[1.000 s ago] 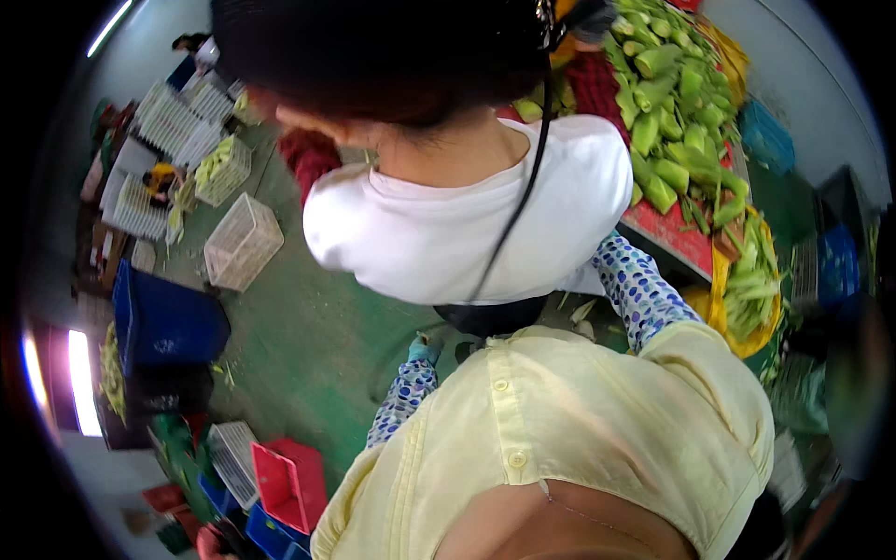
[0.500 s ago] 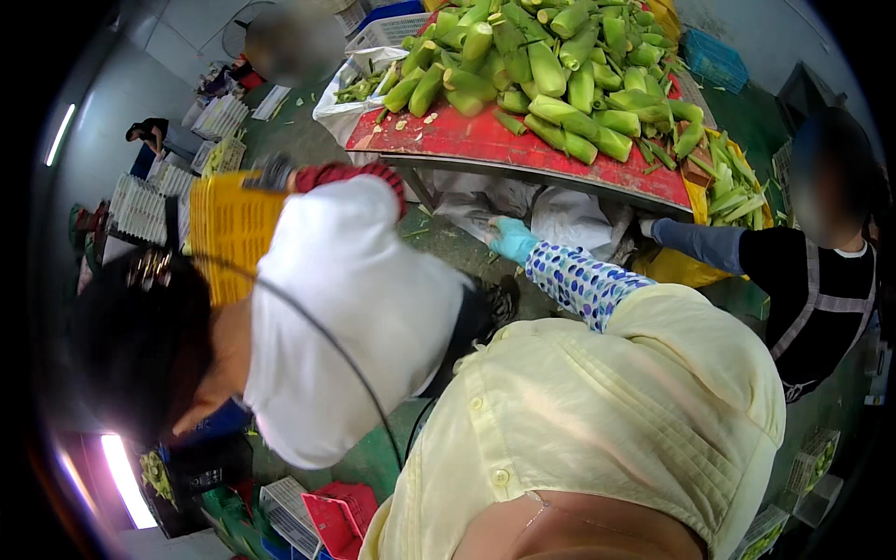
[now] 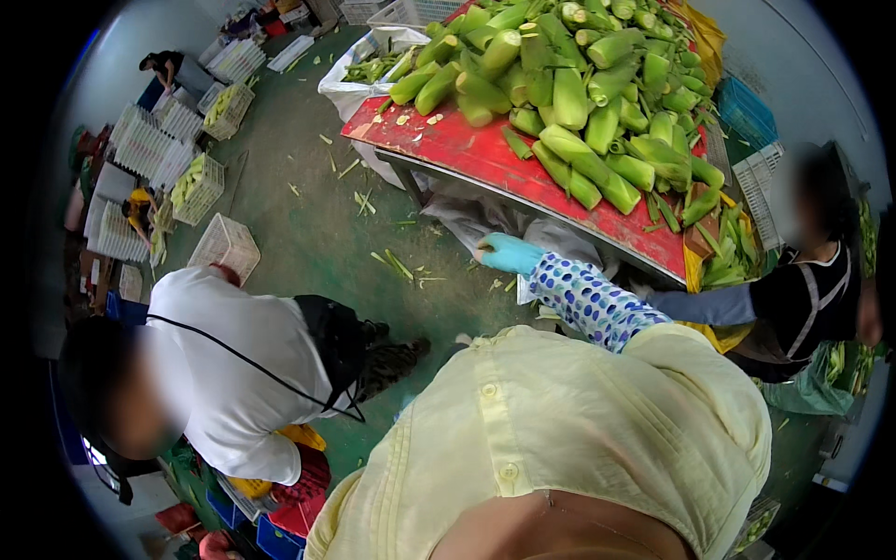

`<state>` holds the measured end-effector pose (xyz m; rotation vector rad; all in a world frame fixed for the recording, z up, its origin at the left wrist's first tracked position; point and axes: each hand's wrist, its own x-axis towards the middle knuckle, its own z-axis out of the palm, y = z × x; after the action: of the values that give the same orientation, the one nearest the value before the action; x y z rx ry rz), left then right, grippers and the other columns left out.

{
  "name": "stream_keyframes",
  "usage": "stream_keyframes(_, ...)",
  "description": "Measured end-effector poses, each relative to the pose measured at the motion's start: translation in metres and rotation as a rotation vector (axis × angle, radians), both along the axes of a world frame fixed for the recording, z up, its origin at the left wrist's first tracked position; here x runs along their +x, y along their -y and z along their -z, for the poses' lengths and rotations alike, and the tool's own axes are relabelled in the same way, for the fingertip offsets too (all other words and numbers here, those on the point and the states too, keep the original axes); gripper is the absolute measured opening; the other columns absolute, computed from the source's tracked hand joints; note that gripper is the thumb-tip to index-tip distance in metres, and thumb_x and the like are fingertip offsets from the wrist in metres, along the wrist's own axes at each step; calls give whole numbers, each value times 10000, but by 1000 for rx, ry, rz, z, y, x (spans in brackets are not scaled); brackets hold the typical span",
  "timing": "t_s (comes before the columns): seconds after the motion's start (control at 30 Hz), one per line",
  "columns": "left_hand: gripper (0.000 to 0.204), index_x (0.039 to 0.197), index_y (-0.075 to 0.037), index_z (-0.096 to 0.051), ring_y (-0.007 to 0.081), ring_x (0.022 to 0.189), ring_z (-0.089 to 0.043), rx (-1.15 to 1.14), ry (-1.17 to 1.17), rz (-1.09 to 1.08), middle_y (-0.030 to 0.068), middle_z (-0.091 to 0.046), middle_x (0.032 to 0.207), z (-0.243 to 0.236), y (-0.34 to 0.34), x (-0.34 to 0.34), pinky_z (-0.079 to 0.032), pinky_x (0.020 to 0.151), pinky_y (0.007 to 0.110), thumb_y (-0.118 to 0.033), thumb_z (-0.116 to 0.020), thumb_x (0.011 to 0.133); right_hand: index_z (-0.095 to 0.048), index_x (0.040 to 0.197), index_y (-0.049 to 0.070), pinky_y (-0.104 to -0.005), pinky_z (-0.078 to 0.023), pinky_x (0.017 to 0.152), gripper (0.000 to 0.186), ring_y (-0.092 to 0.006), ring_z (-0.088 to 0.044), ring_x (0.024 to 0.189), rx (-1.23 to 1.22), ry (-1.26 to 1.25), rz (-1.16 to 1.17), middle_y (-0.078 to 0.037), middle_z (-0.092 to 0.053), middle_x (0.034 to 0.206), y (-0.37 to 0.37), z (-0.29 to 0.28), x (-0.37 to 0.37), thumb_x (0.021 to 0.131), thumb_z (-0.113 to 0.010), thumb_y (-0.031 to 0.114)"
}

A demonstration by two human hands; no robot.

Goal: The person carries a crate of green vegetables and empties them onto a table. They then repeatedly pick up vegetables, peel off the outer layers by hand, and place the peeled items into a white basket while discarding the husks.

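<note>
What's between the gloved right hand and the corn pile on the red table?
In the head view, a bare strip of the red table and its front edge separate the right hand from the corn pile; white sacking hangs below the edge.

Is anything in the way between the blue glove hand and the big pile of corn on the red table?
Yes. The right hand is below the red table, near the white sacks under it. The table's front edge lies between the hand and the corn pile on top.
</note>
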<state>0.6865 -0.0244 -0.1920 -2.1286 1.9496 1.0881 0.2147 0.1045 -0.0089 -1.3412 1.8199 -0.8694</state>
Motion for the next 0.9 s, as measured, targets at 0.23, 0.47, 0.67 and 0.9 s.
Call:
stream_keyframes(0.23, 511, 1119, 16, -650, 401, 1030, -690, -166, -139, 165, 261, -720, 1075, 54, 113, -51, -539, 917, 443, -373, -738, 800, -594, 1368, -17, -408, -461, 1064, 635, -331, -596, 1272, -112, 67, -136, -222, -636, 1344, 150, -42, 36, 957, -645, 464)
stream_keyframes(0.47, 476, 1074, -4, -675, 339, 1014, -711, -253, 87, 427, 224, -732, 1103, -20, 315, -184, -549, 898, 415, -383, -794, 812, -659, 1092, 114, -288, -450, 556, 247, -128, -578, 665, -259, 633, 500, -13, -638, 837, 391, -34, -72, 997, -670, 342)
stream_keyframes(0.67, 442, 1109, 6, -652, 263, 971, -673, -176, -299, 12, 163, -715, 1073, -79, 503, -146, -535, 878, 377, -327, -796, 856, -590, 1399, 109, -362, -529, 872, 616, -228, -594, 932, -419, 1069, 1232, -61, -657, 1214, 517, -46, -162, 937, -715, 495)
stream_keyframes(0.9, 355, 1114, -15, -643, 152, 936, -593, -113, -719, -73, 49, -659, 1018, -107, 655, -180, -503, 858, 321, -278, -778, 917, -664, 1156, 190, -384, -541, 702, 400, -209, -657, 847, -408, 1066, 1339, -43, -705, 1042, 567, -5, -209, 960, -673, 539)
